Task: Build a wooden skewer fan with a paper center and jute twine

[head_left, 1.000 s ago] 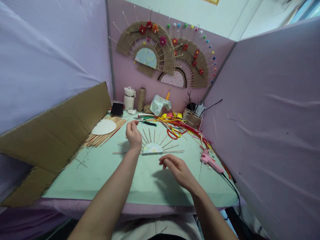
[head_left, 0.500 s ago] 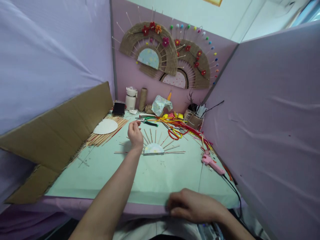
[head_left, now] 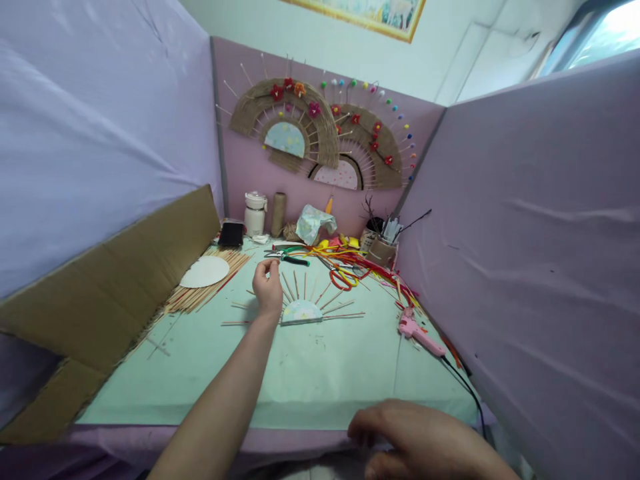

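Note:
My left hand [head_left: 268, 287] is closed in a pinch over the left side of the stick fan, near the pliers; whatever its fingertips hold is too small to name. Thin sticks [head_left: 345, 306] radiate from a pale blue patterned half circle [head_left: 302, 312] lying on the green tabletop. The green-handled pliers [head_left: 295, 260] lie just beyond my fingertips. My right hand [head_left: 395, 430] hangs at the front table edge with curled, parted fingers, and nothing shows in it.
Cardboard [head_left: 115, 280] stands at the left by a white oval [head_left: 205, 272] on loose sticks. Scissors [head_left: 344, 278], red and yellow strips and a pink glue gun [head_left: 420, 335] lie right. Two decorated fans hang on the back panel [head_left: 250, 173].
The camera view has tilted up, showing more of the wall and picture frame. My right hand has turned, its fingers more parted. My left hand keeps nearly the same place beside the fan.

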Demonstrator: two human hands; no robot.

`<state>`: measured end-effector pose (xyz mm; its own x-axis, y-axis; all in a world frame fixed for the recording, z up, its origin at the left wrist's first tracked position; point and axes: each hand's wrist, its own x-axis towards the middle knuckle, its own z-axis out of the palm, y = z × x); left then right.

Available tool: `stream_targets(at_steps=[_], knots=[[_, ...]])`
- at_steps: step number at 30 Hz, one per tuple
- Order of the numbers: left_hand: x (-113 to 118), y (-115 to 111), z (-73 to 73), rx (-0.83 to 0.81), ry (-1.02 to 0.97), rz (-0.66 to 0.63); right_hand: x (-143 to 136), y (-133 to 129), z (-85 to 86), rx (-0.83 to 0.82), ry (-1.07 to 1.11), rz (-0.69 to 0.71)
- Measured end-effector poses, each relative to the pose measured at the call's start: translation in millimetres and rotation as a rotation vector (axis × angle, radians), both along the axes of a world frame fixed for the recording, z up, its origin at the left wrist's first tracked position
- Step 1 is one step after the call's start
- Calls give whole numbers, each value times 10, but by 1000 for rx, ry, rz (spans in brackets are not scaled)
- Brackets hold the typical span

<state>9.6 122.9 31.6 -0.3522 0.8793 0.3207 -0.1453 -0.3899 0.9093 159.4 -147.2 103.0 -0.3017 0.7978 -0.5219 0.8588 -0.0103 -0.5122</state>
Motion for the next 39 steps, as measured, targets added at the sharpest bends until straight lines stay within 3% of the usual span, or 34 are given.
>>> stream_targets(at_steps=[7, 13, 21, 28, 39], knots=[[1, -91, 67, 22, 74, -52, -278, 537, -103, 240, 205, 21], [21, -60, 20, 22, 70, -101, -437, 887, -318, 410, 182, -37], [85, -216, 66, 107, 216, -249, -465, 946, -532, 442, 197, -91], [151, -322, 53, 181, 445, -397, -551, 944, -770, 483, 206, -248], [200, -404, -25, 232, 656, -476, -573, 925, -840, 512, 194, -281]])
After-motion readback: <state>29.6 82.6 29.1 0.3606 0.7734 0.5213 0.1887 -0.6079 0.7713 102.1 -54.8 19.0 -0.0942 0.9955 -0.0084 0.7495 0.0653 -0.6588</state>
